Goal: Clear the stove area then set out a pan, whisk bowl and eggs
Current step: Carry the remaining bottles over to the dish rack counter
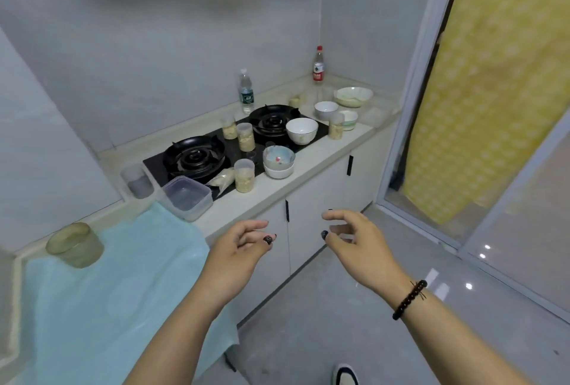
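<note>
Now 2 hands (pixel 296 242) hover empty; stove (pixel 228 150) holds 2 burners.

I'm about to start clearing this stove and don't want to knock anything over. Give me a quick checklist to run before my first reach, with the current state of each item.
1. Both hands free: ok. Left hand and right hand hold nothing.
2. Burners off: cannot tell, though no flame shows on the left burner.
3. Stove surface clear: not ok. White bowl and plastic jar stand on the glass.
4. Stacked bowls stable: cannot tell.
5. Landing space: ok, blue cloth mostly bare.
</note>
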Available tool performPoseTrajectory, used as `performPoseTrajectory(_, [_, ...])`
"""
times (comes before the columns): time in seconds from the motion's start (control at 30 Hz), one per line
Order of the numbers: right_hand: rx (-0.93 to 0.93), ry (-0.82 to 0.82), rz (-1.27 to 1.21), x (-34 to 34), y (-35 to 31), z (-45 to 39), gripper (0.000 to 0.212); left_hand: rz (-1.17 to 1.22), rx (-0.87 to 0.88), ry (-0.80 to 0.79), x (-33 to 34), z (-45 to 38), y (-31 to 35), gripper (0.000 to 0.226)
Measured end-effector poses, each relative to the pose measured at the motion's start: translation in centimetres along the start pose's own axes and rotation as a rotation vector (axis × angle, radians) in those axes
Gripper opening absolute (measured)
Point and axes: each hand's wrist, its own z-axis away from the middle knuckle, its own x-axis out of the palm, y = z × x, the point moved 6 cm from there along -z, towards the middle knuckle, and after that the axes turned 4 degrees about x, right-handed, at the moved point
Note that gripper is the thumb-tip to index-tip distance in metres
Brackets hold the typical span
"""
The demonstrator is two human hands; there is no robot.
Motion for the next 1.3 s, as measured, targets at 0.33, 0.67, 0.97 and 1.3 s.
performPoseTrajectory(0.33, [-0.034,-0.001,0.031,-9.4,1.9,-20.6,0.024,0.065,0.004,-0.005,10.4,-19.5,5.2,0.025])
performPoseTrajectory(0.67, [-0.046,0.004,0.002,-12.6,2.3,-36.3,0.023,0.074,0.037,0.008,14.1,-34.7,8.9,0.025])
performPoseTrajectory(0.97, [-0.031,-0.038,0.012,-10.3,1.1,-53.7,0.026,0.032,0.062,0.062,11.4,-52.8,9.4,0.026])
performPoseTrajectory(1.3, [-0.065,-0.115,0.014,-6.9,-0.6,-68.8,0.027,-0.042,0.002,0.183,6.6,-69.3,9.4,0.03])
